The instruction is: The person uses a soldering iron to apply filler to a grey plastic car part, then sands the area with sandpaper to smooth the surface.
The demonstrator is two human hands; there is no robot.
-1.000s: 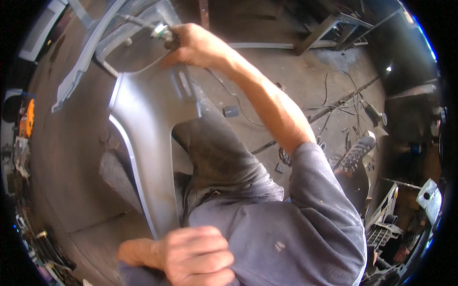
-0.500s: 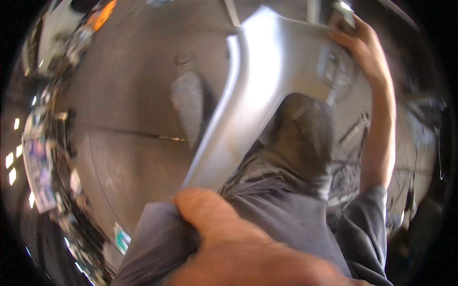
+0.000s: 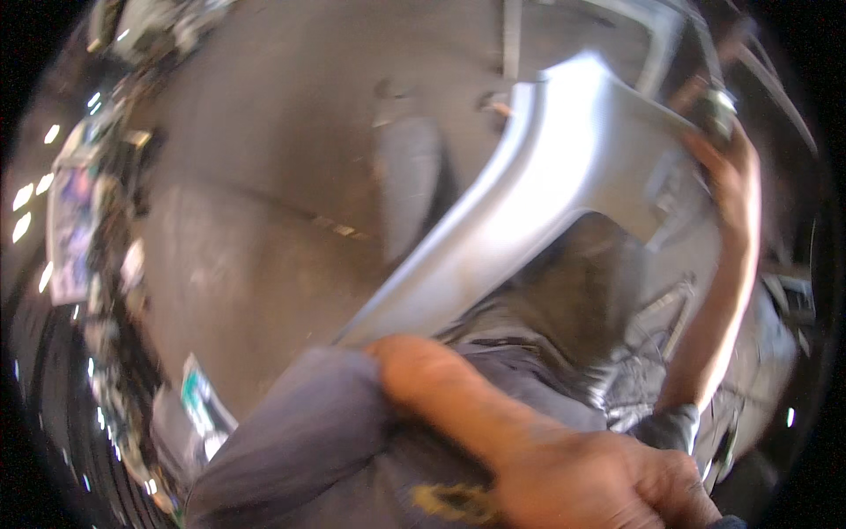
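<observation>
Slanting from upper right to lower left, a silver-grey car fender (image 3: 529, 203) lay across the front of the seated or crouching wearer, its long axis running from the wide far end down to the narrow near end. The right hand (image 3: 731, 167) was the nearer, closed on the fender's upper right edge, so that the panel extended leftward and back toward the body from the grip. A metal fitting (image 3: 719, 104) stood at this same hand; blur hid whether the fingers also held it. The left hand (image 3: 608, 480) lay apart from the fender, in front of the waist; whether it was curled around anything could not be told. From it the panel lay ahead and to the left, its narrow end meeting the outline of the grey left sleeve (image 3: 291, 414). Beneath the fender was a dark right trouser leg (image 3: 582, 291); beyond its left edge stood the dusty left trouser leg (image 3: 410, 185). The brown-grey floor (image 3: 247, 212) bore a dark seam, and workshop clutter (image 3: 101, 339) lined the left side.
</observation>
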